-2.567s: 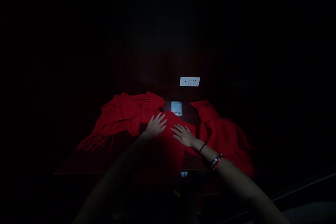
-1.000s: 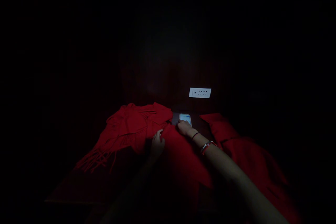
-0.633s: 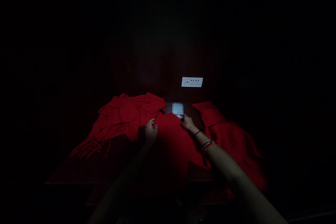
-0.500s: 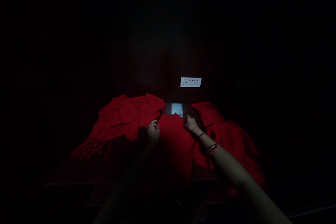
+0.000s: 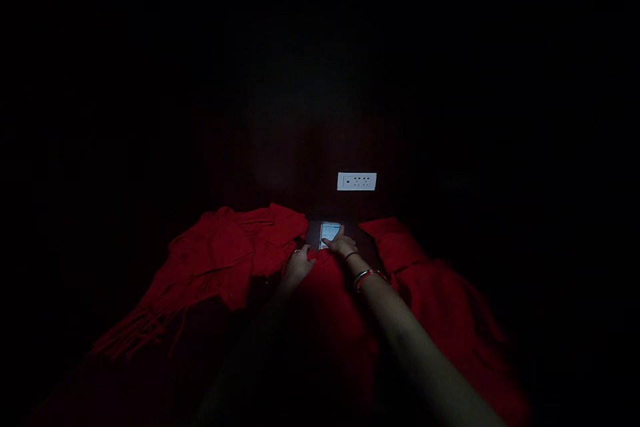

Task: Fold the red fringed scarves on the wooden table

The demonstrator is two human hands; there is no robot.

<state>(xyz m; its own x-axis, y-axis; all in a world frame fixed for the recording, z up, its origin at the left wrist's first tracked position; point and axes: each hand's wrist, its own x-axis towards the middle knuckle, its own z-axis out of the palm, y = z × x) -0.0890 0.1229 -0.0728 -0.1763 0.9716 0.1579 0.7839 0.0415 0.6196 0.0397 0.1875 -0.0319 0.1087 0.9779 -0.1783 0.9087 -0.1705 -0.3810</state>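
A long red scarf with fringed ends lies bunched across a dark table in very dim light. My left hand rests on the scarf's fold near the middle, fingers curled on the cloth. My right hand reaches past the fold, with a finger stretched onto the lit screen of a phone that lies flat at the back of the table. Bracelets sit on my right wrist.
A white socket plate is on the dark wall behind the phone. More red cloth spreads to the right. The room around is nearly black.
My right hand has let go of the scarf's fold and moved forward onto the phone's screen. My left hand stays on the fold. The view has shifted slightly down.
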